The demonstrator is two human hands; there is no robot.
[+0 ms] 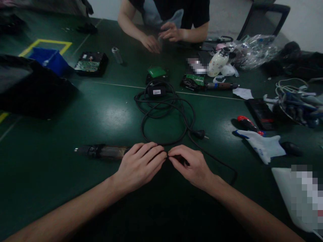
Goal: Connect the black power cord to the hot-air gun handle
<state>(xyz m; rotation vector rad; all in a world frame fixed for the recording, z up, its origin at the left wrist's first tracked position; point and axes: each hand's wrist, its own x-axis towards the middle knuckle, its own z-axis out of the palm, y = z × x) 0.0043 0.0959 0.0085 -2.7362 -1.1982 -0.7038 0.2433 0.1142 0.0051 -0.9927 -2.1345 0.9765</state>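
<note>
My left hand (142,163) is wrapped over the right end of a dark electric screwdriver (108,152), whose metal tip points left. Close beside it, my right hand (191,164) pinches something small and dark at the screwdriver's end; the fingers mostly hide it, and it may be a cable connector. The fingertips of both hands nearly meet. Just beyond them lies a coiled black cable (166,114) with a black adapter box (156,91) bearing a white label, and a plug (200,134) at its right side.
Across the green table (106,111) a person's hands (161,38) are raised. Opened drives (91,64), a green board (156,72), a can (117,55) and a second screwdriver (219,86) lie further back. A blue bin (49,60) stands left; a glove (263,144) and red-handled tool (248,125) lie right.
</note>
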